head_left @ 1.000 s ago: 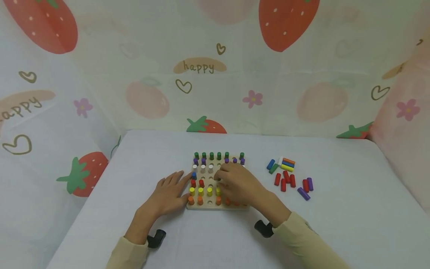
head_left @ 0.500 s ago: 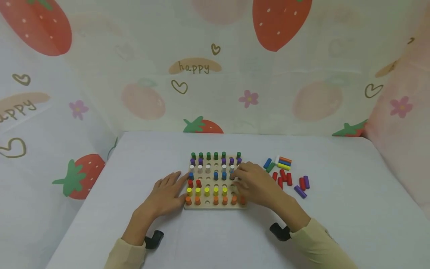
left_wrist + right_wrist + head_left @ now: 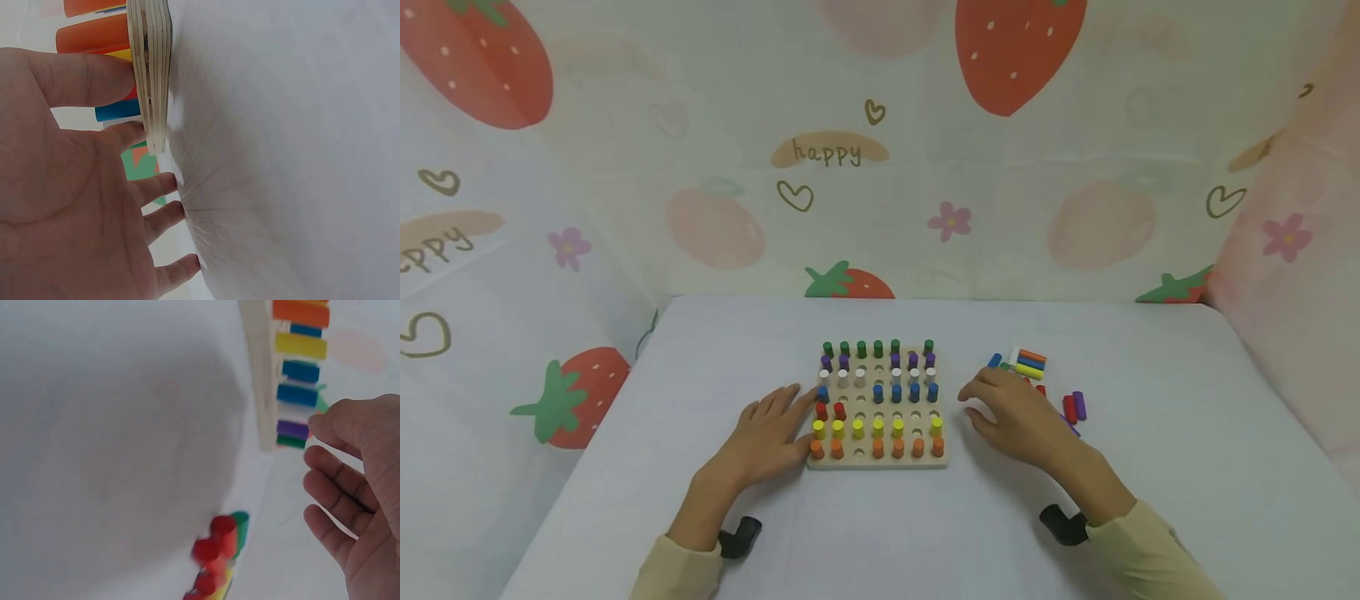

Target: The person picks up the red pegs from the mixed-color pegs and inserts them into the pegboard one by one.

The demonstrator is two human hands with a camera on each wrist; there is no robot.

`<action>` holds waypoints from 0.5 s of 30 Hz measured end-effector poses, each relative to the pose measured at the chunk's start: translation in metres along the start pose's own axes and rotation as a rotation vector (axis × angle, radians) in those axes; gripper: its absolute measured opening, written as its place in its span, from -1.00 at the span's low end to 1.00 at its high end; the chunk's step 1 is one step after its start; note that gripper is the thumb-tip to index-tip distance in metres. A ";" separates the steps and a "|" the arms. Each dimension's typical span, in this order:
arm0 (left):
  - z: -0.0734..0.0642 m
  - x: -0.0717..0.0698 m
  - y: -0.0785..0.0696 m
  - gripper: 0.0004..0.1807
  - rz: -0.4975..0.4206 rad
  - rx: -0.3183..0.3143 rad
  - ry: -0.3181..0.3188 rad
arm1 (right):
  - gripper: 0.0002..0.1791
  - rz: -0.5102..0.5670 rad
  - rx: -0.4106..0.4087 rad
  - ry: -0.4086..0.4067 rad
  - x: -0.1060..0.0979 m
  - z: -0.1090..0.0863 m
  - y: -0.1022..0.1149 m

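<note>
A pale wooden pegboard [image 3: 880, 466] lies on the white table, its coloured pegs standing in rows: green at the back, then purple, white, blue, red, yellow and orange in front. Two red pegs [image 3: 839, 412] stand at the left of their row, with bare holes to their right. At the board's left edge my left hand [image 3: 766, 433] rests with spread fingers; the thumb and index finger touch the edge in the left wrist view. My right hand [image 3: 1015, 417] hovers between the board and the loose pegs, its fingers loosely bent and holding nothing.
To the right lie loose pegs, among them a yellow peg [image 3: 1030, 372], a red peg [image 3: 1070, 409] and a purple peg [image 3: 1079, 405]. Several red ones are partly hidden behind my right hand. A patterned strawberry cloth [image 3: 865, 217] hangs behind the table.
My right hand has moved right, from over the middle of the board to beside it, leaving the blue pegs at the row's right end in sight. The left hand has stayed at the edge.
</note>
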State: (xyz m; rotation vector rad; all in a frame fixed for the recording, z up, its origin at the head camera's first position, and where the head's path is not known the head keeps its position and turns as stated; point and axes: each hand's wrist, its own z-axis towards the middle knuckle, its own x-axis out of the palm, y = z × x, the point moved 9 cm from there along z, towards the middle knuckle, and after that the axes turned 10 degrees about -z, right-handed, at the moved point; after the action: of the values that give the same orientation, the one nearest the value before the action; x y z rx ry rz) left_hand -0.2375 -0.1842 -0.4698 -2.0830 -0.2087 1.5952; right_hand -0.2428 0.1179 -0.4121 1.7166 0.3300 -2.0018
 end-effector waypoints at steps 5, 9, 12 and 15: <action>0.000 0.001 0.000 -0.22 -0.002 -0.004 0.003 | -0.78 -0.018 0.030 0.008 0.003 -0.009 -0.016; 0.001 0.002 0.000 -0.22 -0.002 -0.004 0.005 | -0.80 -0.001 0.038 -0.005 0.002 -0.016 -0.025; 0.001 0.002 0.001 -0.22 0.001 -0.006 0.005 | -0.81 0.017 0.048 -0.008 0.002 -0.020 -0.031; 0.001 0.002 0.001 -0.22 0.000 -0.005 0.009 | -0.82 0.005 0.070 -0.009 0.004 -0.025 -0.037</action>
State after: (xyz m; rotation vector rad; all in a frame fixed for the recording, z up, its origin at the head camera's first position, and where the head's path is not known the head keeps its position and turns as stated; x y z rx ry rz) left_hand -0.2380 -0.1837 -0.4723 -2.0936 -0.2101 1.5863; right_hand -0.2401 0.1604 -0.4252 1.7487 0.2555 -2.0388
